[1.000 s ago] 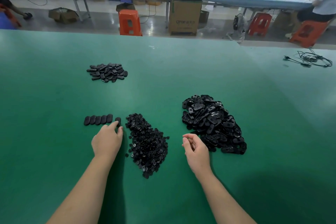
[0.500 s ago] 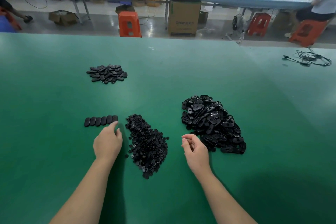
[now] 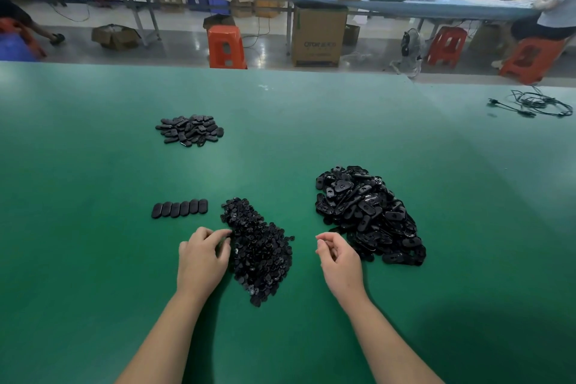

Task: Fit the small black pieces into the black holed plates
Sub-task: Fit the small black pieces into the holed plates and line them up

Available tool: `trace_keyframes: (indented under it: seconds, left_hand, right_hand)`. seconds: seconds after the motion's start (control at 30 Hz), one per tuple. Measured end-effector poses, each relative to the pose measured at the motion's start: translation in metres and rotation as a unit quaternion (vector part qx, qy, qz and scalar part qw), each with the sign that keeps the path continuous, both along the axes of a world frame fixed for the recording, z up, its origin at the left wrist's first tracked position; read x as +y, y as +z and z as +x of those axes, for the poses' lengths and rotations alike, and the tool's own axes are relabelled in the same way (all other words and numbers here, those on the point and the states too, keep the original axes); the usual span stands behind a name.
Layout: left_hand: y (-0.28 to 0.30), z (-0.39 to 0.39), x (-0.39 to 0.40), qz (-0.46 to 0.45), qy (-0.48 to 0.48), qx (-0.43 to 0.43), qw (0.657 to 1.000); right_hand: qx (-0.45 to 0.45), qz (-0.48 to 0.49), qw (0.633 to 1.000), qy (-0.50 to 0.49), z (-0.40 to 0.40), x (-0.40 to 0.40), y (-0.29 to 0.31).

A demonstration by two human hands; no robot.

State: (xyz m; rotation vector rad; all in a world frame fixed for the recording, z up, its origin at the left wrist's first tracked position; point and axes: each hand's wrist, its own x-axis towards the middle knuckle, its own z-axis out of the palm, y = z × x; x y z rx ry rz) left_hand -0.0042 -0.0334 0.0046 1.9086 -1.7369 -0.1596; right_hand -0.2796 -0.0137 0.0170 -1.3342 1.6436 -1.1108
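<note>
A heap of small black pieces [image 3: 260,251] lies on the green table [image 3: 87,274] in front of me. My left hand [image 3: 202,259] sits at the heap's left edge, its curled fingertips touching the pieces; whether they pinch one is hidden. A larger heap of black holed plates [image 3: 369,215] lies to the right. Just left of that heap my right hand [image 3: 338,262] hovers, fingers loosely curled, with nothing visible in them. A tidy row of several black plates [image 3: 180,208] lies above my left hand.
A smaller pile of black plates [image 3: 190,130] lies farther back on the left. A coiled black cable [image 3: 539,103] rests at the table's far right. Beyond the far edge are orange stools [image 3: 226,47], cardboard boxes and a seated person.
My left hand has drawn back from the right end of the plate row and moved right to the small-pieces heap. The last plate now sits flush in the row. The right hand barely moved.
</note>
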Motion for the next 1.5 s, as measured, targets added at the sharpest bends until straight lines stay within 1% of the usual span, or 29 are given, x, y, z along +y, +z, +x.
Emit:
trace_keyframes:
  seconds: [0.13,0.5,0.67,0.73,0.8,0.9,1.0,1.17,1.33,1.5]
  left_hand:
    - [-0.003,0.001,0.000,-0.017,-0.001,0.011,1.000]
    - [-0.002,0.003,-0.001,-0.017,0.018,0.065,0.998]
    - [-0.002,0.003,-0.002,-0.012,0.015,0.056,0.998]
    - [-0.003,0.003,-0.003,-0.004,0.019,0.050,0.999]
    - [-0.003,0.003,-0.003,-0.001,0.022,0.049,0.999]
    - [-0.003,0.002,-0.003,-0.011,0.023,0.052,0.998]
    - [-0.003,0.002,-0.003,-0.011,0.026,0.057,0.998]
    - [-0.004,0.002,-0.004,-0.012,0.041,0.061,0.997]
    - [-0.005,0.000,-0.001,-0.019,0.027,0.017,0.999]
    - [-0.003,0.000,0.000,-0.007,0.017,0.008,1.000]
  right_hand:
    - [0.000,0.000,1.000,-0.001,0.000,0.001,0.001]
    - [0.013,0.012,1.000,0.000,0.002,0.003,0.003]
    - [0.047,0.042,0.997,0.038,-0.004,-0.001,0.011]
    - [0.088,0.048,0.994,0.049,-0.012,-0.005,0.017]
    - [0.173,0.047,0.983,0.038,-0.027,-0.010,0.025]
    - [0.306,0.046,0.951,-0.004,-0.054,-0.016,0.038]
    - [0.370,0.084,0.925,-0.023,-0.074,-0.020,0.046]
    - [0.421,0.135,0.897,0.008,-0.080,-0.021,0.046]
    - [0.424,0.135,0.895,0.014,-0.079,-0.023,0.046]
    - [0.439,0.133,0.888,0.015,-0.077,-0.024,0.046]
